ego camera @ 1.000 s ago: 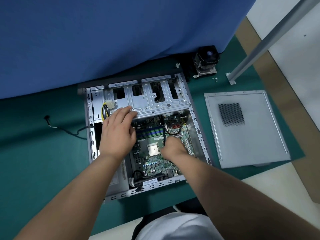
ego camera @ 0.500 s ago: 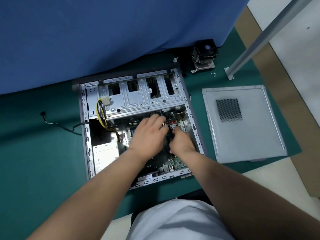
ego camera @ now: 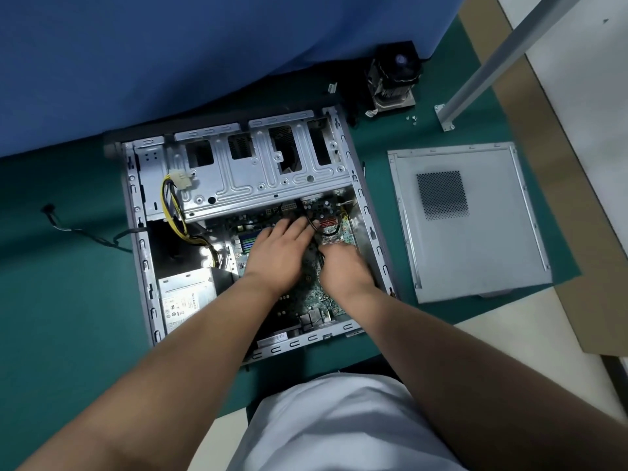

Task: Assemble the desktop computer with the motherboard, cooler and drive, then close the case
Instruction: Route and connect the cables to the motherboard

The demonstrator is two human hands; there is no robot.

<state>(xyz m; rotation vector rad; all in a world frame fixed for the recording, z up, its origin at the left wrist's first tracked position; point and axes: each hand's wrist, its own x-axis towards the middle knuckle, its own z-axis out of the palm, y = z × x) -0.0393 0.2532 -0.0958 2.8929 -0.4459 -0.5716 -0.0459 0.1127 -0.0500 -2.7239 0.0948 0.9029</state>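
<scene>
Open steel case [ego camera: 136, 253] lies flat on the green desk [ego camera: 68, 300], holding the green motherboard [ego camera: 306, 294]. Left hand [ego camera: 278, 256] presses flat; right hand's [ego camera: 343, 266] grip unclear. Finned cooler [ego camera: 394, 79] sits behind, apart.

open case [ego camera: 370, 212], green motherboard [ego camera: 307, 294] inside

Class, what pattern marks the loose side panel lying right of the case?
Plain grey side panel with one dark square of perforated mesh; head view.
</scene>
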